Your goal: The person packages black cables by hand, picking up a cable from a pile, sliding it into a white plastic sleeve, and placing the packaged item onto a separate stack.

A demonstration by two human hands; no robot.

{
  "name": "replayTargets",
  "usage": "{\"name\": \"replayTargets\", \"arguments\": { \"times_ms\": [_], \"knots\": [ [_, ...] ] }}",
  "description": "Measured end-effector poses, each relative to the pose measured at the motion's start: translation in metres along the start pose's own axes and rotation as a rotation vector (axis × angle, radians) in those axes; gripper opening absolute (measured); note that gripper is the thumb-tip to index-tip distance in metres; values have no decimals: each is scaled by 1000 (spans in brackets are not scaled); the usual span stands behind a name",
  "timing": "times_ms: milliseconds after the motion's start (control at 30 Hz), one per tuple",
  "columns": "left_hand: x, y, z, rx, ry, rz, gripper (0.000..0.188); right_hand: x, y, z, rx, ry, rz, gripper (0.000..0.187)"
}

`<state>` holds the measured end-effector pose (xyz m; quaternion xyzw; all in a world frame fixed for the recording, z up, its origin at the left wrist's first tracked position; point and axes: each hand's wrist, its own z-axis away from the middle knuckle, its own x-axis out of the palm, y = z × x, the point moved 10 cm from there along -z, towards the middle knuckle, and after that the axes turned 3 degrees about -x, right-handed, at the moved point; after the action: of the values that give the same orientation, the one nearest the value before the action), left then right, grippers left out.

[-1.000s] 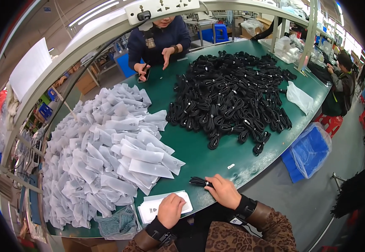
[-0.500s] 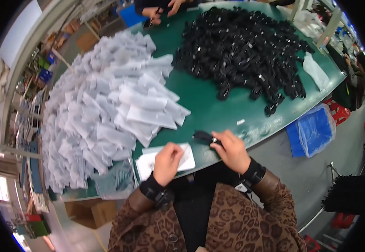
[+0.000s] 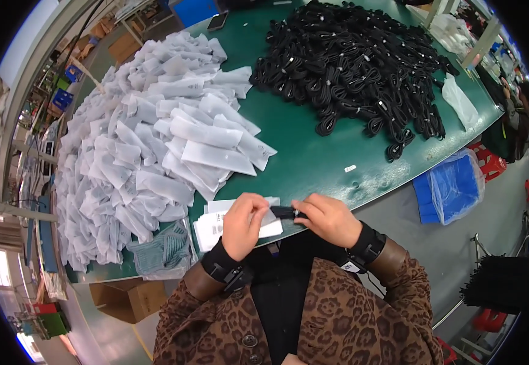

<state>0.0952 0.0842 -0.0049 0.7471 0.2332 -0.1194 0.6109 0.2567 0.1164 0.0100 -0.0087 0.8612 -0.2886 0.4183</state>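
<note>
A coiled black cable is in my right hand, its fingers closed round the bundle's near end. The cable's other end points left and meets the edge of a translucent white bag. My left hand pinches that bag between thumb and fingers, over a stack of flat white bags at the table's front edge. How far the cable lies inside the bag is hidden by my left fingers. Both hands are close together, almost touching.
A large heap of filled white bags covers the table's left side. Black coiled cables are piled at the far right. Grey-green knit cloth lies front left, a phone at the back. A blue lined bin stands right of the table.
My right hand has brought the cable left and slightly down to my left hand at the bag's edge. The other person's hands at the back have left view; a phone shows there.
</note>
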Motion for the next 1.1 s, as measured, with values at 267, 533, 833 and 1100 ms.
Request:
{"name": "replayTargets", "arguments": {
  "times_ms": [267,533,833,1100],
  "knots": [
    [9,42,3,314,-95,-217,13,30,29,1,234,12,-325,24],
    [-12,17,-23,-82,-107,110,3,-2,-11,-24,-102,93,-532,38],
    [-36,21,-69,-272,-139,851,12,-85,51,-13,247,492,-199,28],
    [-44,16,-81,-235,-129,846,15,-157,119,56,523,601,604,29]
  ]
}}
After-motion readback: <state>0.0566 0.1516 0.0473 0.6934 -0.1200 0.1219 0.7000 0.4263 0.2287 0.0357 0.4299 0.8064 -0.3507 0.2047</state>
